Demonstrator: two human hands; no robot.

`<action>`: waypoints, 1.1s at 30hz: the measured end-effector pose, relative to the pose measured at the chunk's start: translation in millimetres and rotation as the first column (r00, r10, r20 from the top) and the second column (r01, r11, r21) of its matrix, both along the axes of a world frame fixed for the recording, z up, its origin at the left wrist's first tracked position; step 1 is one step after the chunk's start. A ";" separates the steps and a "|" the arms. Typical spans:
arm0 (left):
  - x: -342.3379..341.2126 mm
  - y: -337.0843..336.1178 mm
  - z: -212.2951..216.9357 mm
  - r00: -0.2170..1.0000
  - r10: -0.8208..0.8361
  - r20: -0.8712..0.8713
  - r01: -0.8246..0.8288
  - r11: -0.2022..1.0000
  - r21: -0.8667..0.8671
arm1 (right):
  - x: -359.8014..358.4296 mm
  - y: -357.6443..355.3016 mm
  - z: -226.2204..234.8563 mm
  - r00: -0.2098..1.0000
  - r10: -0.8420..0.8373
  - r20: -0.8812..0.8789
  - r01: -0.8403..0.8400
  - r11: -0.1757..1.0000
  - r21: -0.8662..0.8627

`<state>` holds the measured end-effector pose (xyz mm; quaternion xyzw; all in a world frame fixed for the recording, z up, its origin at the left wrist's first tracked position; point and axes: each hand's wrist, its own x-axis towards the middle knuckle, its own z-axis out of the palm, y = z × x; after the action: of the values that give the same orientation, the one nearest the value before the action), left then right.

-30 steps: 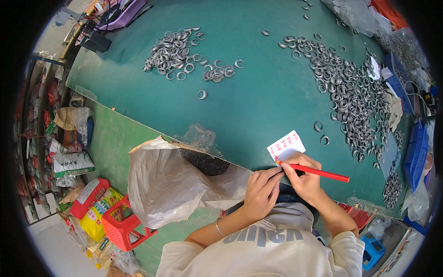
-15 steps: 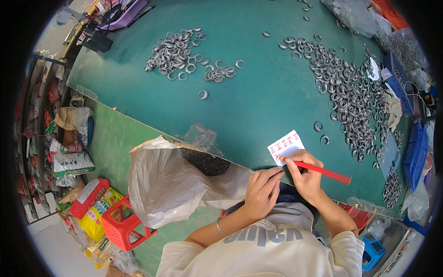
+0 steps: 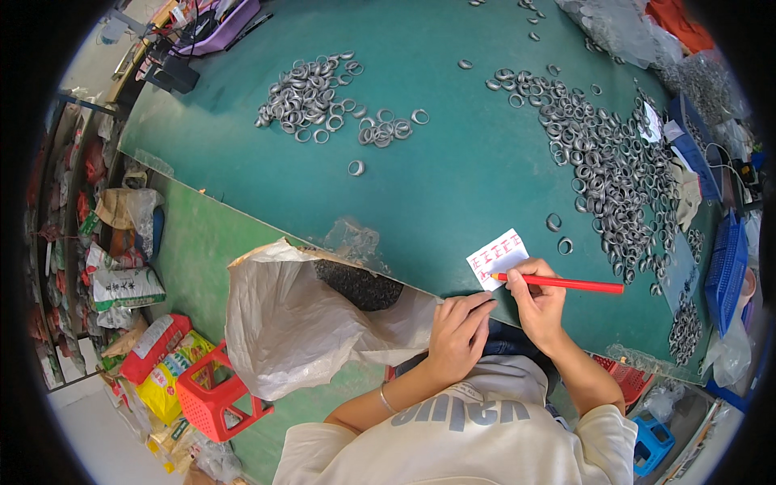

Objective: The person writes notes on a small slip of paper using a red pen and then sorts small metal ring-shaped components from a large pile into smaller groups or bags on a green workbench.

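Observation:
My right hand [image 3: 539, 301] grips a red pen [image 3: 578, 284], its tip on a small white paper slip [image 3: 499, 249] at the table's near edge. Rows of red tally-like strokes mark the slip. My left hand [image 3: 459, 333] rests at the table edge just below the slip, fingers loosely bent and lying over the edge. Its fingertips look dark, and I see nothing held in it. Left of that hand, a large whitish sack [image 3: 323, 339] gapes wide, with many small dark pieces [image 3: 360, 287] inside.
Grey metal rings lie on the green table [image 3: 436, 186] in a left pile [image 3: 303, 93] and a larger right heap [image 3: 606, 170]. A red stool [image 3: 214, 396] stands left of the sack. Blue baskets [image 3: 725, 263] line the right edge, with plastic bags [image 3: 614, 32] at the far right.
The red pen's back end has swung up, so it lies nearer level, and its tip remains on the slip. My left hand has barely moved.

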<state>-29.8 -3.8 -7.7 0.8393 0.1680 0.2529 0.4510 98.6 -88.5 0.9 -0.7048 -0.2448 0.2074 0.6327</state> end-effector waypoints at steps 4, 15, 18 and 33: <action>0.3 -1.1 -0.4 1.000 0.014 0.003 -0.014 1.000 0.016 | 0.1 0.8 0.9 1.000 0.006 -0.028 -0.006 1.000 0.024; -0.5 -2.0 -8.6 0.989 0.134 0.068 -0.140 0.986 0.094 | 3.8 -0.3 3.3 0.988 -0.031 -0.153 0.069 0.965 0.252; 8.3 2.7 3.8 0.971 0.231 -0.057 -0.220 0.963 0.158 | 9.9 -3.0 5.8 0.995 -0.093 0.036 0.079 0.955 0.285; 36.8 11.7 34.6 0.962 0.103 -0.252 -0.016 0.945 0.326 | 13.8 -16.3 5.6 0.927 -0.065 0.369 0.072 0.997 -0.004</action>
<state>7.0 7.9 26.8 0.9222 0.2089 0.1757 0.2738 112.4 -104.8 6.6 -0.7450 -0.3326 0.0515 0.5760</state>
